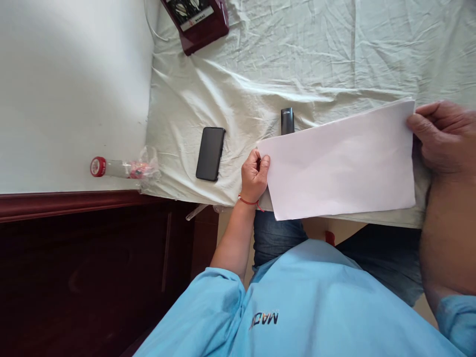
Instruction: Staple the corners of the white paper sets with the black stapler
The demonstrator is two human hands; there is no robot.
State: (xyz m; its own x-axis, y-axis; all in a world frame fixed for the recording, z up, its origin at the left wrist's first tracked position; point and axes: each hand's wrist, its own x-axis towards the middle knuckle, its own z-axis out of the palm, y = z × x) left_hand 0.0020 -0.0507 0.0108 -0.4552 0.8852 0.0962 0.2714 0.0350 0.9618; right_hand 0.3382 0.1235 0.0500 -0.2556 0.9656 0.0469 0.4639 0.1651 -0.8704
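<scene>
Between my two hands stretches a blank white stack of paper (344, 163), held over the near edge of the table. Its left edge is pinched by my left hand (256, 173), thumb on top and fingers curled behind. At the upper right corner, my right hand (444, 134) grips the paper between thumb and bent fingers. The sheets look slightly fanned along the top edge. Just behind the paper lies a small dark device (287, 120), its lower end hidden by the sheets. A black smartphone (210, 153) rests on the cloth to the left of my left hand.
A wrinkled pale cloth (297, 64) covers the table. Toward the back left stands a dark red box (204, 29). A clear bottle with a red cap (98, 167) and crumpled plastic is by the white wall (74, 89). Dark wooden furniture (82, 267) is at lower left.
</scene>
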